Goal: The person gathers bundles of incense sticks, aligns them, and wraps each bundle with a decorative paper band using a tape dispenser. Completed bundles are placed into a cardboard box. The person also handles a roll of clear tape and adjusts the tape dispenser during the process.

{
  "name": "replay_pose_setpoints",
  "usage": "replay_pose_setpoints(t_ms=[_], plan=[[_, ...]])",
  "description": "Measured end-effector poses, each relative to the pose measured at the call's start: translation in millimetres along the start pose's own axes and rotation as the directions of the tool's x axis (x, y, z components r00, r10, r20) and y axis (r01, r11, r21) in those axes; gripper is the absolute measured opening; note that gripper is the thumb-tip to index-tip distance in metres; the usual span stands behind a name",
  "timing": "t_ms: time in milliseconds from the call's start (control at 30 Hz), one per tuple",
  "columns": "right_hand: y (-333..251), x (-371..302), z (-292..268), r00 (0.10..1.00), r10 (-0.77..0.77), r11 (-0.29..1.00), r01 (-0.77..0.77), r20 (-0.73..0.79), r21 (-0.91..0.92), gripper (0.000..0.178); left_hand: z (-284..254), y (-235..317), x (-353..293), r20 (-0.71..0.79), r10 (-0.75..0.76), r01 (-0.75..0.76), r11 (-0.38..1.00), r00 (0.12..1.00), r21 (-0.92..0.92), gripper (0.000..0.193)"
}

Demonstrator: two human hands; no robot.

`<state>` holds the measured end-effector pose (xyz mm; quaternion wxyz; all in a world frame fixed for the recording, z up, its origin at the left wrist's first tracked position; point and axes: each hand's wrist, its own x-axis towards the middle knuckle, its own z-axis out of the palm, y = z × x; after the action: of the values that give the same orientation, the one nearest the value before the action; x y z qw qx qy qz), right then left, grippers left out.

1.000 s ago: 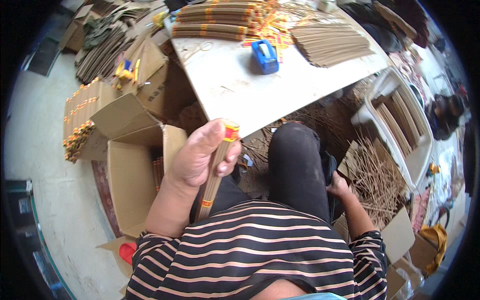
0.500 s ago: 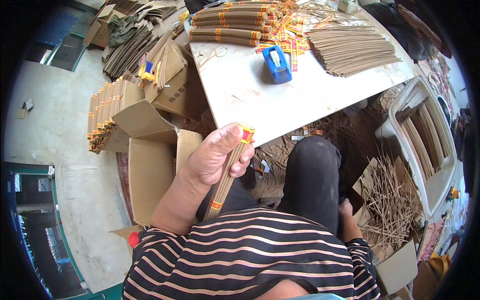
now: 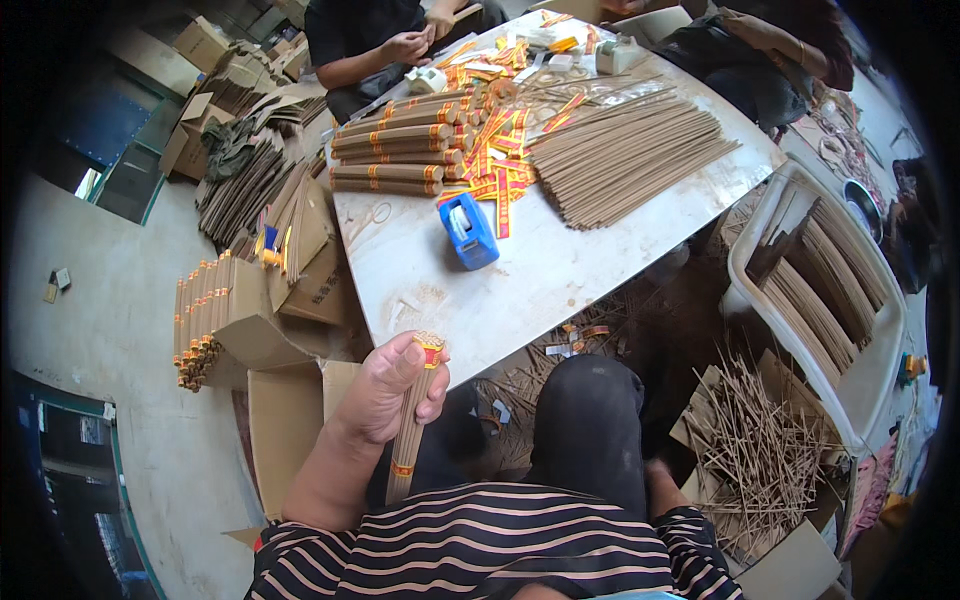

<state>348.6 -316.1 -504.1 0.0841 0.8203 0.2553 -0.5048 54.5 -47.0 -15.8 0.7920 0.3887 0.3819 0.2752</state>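
Left hand [image 3: 392, 392] wrapped round stick bundle [image 3: 408, 432], thumb by top red-yellow band [image 3: 431, 356]; bundle tilted, in front of striped shirt [image 3: 510, 530], near corner of white table [image 3: 560, 275]. Right hand [image 3: 657, 474] mostly hidden beside thigh [image 3: 588, 420]; can't tell finger state. Bundle probably light, stiff, dry, not slippery; single sticks likely brittle. Best hold: just below top band, even squeeze, no bending.

You wear a black top [image 3: 500, 545] with thin, pale stripes across your tummy. Your striped sleeves [image 3: 305, 565] stop near your elbows. Your left hand [image 3: 380, 392] is bare. Your pants [image 3: 585, 430] are dark. A light blue edge [image 3: 645, 596] peeks in at the bottom.
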Motion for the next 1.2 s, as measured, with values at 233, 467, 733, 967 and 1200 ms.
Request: replay_pose_setpoints(t_ms=[233,467,733,967,1200], plan=[[-2,-3,-2,0.993,-0.071,0.997,0.075,-0.089,0.034,0.034,15,9,-8,0.008,0.141,-0.142,0.990,0.990,0.023,0.035],[18,11,-14,0.923,-0.299,0.842,0.374,-0.241,0.388,0.021,25,41,-29,0.035,0.415,-0.417,0.905,0.909,0.081,0.041],[-176,-352,-172,0.283,-0.800,-0.045,0.851,-0.530,0.523,0.038,6,65,-60,0.041,0.584,-0.550,0.785,0.811,-0.286,0.037],[-259,-435,-127,0.252,-0.949,0.316,0.746,0.191,0.586,0.042,-4,61,-67,-0.175,0.671,-0.691,0.676,0.721,-0.257,0.037],[-259,-433,-113,0.241,-0.968,0.245,0.850,0.069,0.467,0.029,-34,64,-74,-0.213,0.624,-0.659,0.720,0.752,-0.218,0.028]])
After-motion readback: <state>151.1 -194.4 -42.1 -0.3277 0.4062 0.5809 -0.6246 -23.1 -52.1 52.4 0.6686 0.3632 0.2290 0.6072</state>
